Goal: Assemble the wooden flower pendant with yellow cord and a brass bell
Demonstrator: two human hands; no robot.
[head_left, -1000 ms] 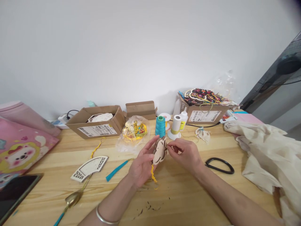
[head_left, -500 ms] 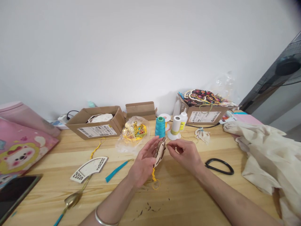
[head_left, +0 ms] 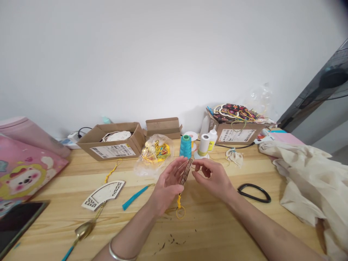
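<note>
My left hand (head_left: 165,190) is closed on a layered wooden ornament (head_left: 186,172), thumb on the near side and fingers behind it. The ornament stands nearly edge-on, so its dark, stacked edges show and its face is mostly hidden. From its lower end hangs a yellow braided cord (head_left: 179,202) ending in a loop. Close to the ornament's right side is my right hand (head_left: 213,178), its fingers bent and the thumb apart from the index finger. A thin thread seems to run between the ornament and these fingers, too fine to follow fully.
A fan-shaped wooden piece (head_left: 104,195), a blue tassel (head_left: 136,197) and a gold spoon-shaped piece (head_left: 84,230) lie left. Behind stand a teal thread cone (head_left: 185,146), a glue bottle (head_left: 212,137) and cardboard boxes (head_left: 114,150). A black ring (head_left: 254,199) and cream cloth (head_left: 301,174) lie right.
The ornament has turned from showing its face to nearly edge-on in my left hand. My right thumb and index finger, pinched together before, have moved apart.
</note>
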